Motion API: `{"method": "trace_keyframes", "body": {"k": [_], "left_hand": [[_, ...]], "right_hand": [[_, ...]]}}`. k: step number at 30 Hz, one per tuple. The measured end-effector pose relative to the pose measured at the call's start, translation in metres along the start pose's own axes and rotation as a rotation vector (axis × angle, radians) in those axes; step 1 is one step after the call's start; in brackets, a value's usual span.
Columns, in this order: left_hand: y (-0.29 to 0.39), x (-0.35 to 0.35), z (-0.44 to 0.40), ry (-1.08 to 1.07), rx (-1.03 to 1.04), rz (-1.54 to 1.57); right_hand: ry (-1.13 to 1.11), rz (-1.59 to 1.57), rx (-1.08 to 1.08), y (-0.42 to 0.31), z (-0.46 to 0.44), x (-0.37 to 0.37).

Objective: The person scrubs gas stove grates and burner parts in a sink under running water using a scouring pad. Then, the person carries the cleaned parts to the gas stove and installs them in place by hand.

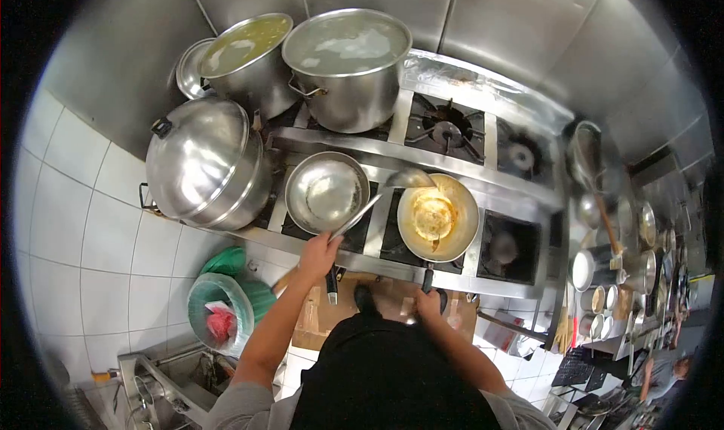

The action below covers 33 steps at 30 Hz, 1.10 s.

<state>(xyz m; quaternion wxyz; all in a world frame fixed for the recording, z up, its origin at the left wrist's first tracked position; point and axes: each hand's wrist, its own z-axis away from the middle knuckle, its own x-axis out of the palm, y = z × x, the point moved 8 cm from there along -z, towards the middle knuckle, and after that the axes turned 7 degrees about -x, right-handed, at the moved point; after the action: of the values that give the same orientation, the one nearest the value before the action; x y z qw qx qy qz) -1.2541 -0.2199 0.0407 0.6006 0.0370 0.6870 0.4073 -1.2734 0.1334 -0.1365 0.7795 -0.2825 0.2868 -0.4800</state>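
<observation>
My left hand [317, 259] is closed around the handle of a metal ladle [409, 178]. The ladle's bowl hangs over the upper left rim of a frying pan [465, 211], and its handle slants across the front of the stove. Brown and yellowish residue coats the inside of that pan. Its black handle [428, 281] is gripped by my right hand [428, 307]. Left of it, a second, shiny pan [326, 166] sits on the neighbouring burner, close beyond my left hand; its handle points toward me.
A large lidded pot [197, 162] stands at the stove's left end. Behind are two tall stockpots [354, 102] [260, 83] filled with liquid. Bare burners [446, 133] lie to the right. A green bin [243, 309] is on the floor at left. Another person [667, 377] is far right.
</observation>
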Motion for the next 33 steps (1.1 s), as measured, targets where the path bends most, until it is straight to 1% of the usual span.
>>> {"method": "trace_keyframes", "body": {"k": [1, 2, 3, 4, 5, 6, 7, 8, 9, 10, 11, 12, 14, 18, 20, 21, 24, 25, 26, 27, 28, 29, 30, 31, 33], "left_hand": [[-0.014, -0.006, 0.006, -0.017, -0.084, 0.143], [-0.022, -0.011, 0.013, -0.011, -0.085, 0.148], [-0.037, -0.016, 0.023, 0.001, -0.144, 0.223], [-0.052, -0.02, 0.033, 0.011, -0.204, 0.297], [-0.062, -0.025, 0.044, 0.009, -0.209, 0.299], [-0.078, -0.029, 0.054, 0.004, -0.315, 0.425], [-0.09, -0.029, 0.062, -0.002, -0.421, 0.551], [-0.083, -0.039, 0.067, -0.006, -0.426, 0.552], [-0.073, -0.06, 0.075, 0.044, -0.455, 0.575], [-0.067, -0.074, 0.08, 0.094, -0.479, 0.598], [-0.068, -0.078, 0.083, 0.132, -0.459, 0.661], [-0.065, -0.083, 0.084, 0.134, -0.458, 0.661], [-0.064, -0.091, 0.09, 0.142, -0.498, 0.852], [-0.058, -0.097, 0.104, 0.181, -0.49, 0.869], [-0.053, -0.102, 0.112, 0.25, -0.493, 0.909], [-0.052, -0.105, 0.115, 0.263, -0.512, 0.883], [-0.061, -0.106, 0.124, 0.275, -0.525, 0.928], [-0.063, -0.108, 0.128, 0.256, -0.533, 0.915], [-0.069, -0.109, 0.132, 0.292, -0.545, 0.918], [-0.076, -0.105, 0.136, 0.272, -0.585, 0.855], [-0.083, -0.105, 0.147, 0.283, -0.64, 0.801], [-0.082, -0.108, 0.159, 0.296, -0.639, 0.819], [-0.081, -0.111, 0.168, 0.324, -0.643, 0.839], [-0.075, -0.12, 0.178, 0.358, -0.658, 0.829], [-0.064, -0.133, 0.207, 0.433, -0.707, 0.857]], "right_hand": [[0.063, 0.124, -0.113, -0.012, 0.005, -0.016], [0.126, 0.247, -0.225, -0.026, 0.012, -0.029], [0.126, 0.251, -0.226, -0.045, 0.03, -0.034], [0.098, 0.158, -0.236, -0.071, 0.055, -0.037], [0.07, 0.067, -0.246, -0.085, 0.066, -0.037], [0.069, 0.069, -0.245, -0.081, 0.063, -0.041], [0.06, 0.173, -0.301, -0.076, 0.058, -0.046], [0.051, 0.278, -0.352, -0.074, 0.058, -0.048], [0.053, 0.28, -0.346, -0.078, 0.061, -0.046], [0.009, 0.379, -0.385, -0.095, 0.064, -0.035], [-0.038, 0.477, -0.427, -0.112, 0.066, -0.022], [-0.038, 0.476, -0.429, -0.123, 0.066, -0.01], [-0.106, 0.45, -0.669, -0.158, 0.072, 0.031], [-0.174, 0.407, -0.655, -0.155, 0.046, 0.101], [-0.26, 0.463, -0.6, -0.154, 0.039, 0.135], [-0.29, 0.458, -0.56, -0.159, 0.043, 0.146], [-0.297, 0.439, -0.565, -0.155, 0.038, 0.17], [-0.313, 0.442, -0.57, -0.152, 0.038, 0.173], [-0.267, 0.445, -0.59, -0.153, 0.037, 0.168], [-0.245, 0.457, -0.626, -0.16, 0.039, 0.168], [-0.258, 0.491, -0.617, -0.156, 0.035, 0.162], [-0.38, 0.721, -0.558, -0.151, 0.031, 0.159], [-0.325, 0.47, -0.802, -0.149, 0.021, 0.146], [-0.408, 0.331, -0.746, -0.155, 0.026, 0.136], [-0.41, 0.509, -0.617, -0.185, 0.058, 0.098]]}}
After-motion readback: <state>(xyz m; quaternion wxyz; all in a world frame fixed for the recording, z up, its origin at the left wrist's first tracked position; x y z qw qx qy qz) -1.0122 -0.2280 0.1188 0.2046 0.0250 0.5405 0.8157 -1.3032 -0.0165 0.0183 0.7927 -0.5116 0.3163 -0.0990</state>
